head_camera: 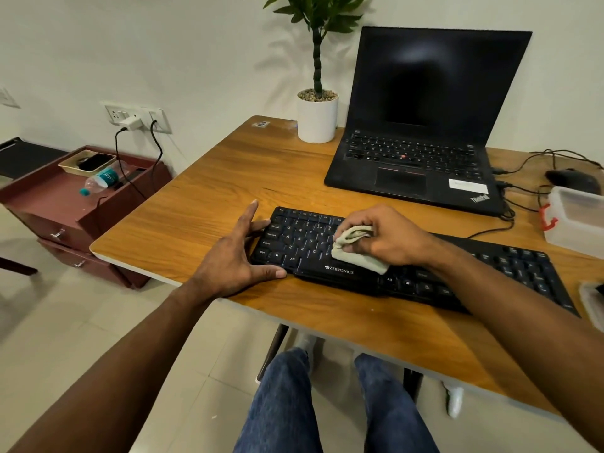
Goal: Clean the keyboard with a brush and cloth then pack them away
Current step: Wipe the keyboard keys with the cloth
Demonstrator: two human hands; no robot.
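Right hand (385,238) is gripping the bunched cloth (356,248) and pressing it onto the letter keys of the keyboard (510,266) — so I am reading this as the wiping stage, under way and not finished. I am judging that only the left-hand block of keys is being covered now; the right half and the number pad are lying beyond the forearm with no cloth on them. Left hand (235,256) is spread wide, fingers straight along the keyboard's left end and thumb at its front edge, steadying it on the wooden desk (228,178). I am seeing no brush anywhere, so I cannot tell whether brushing is done or yet to come. Packing away is plainly left — the clear plastic box (578,220) with the red clasp is sitting open-topped near the keyboard's far right end, a likely home for the cloth, though that is my guess.
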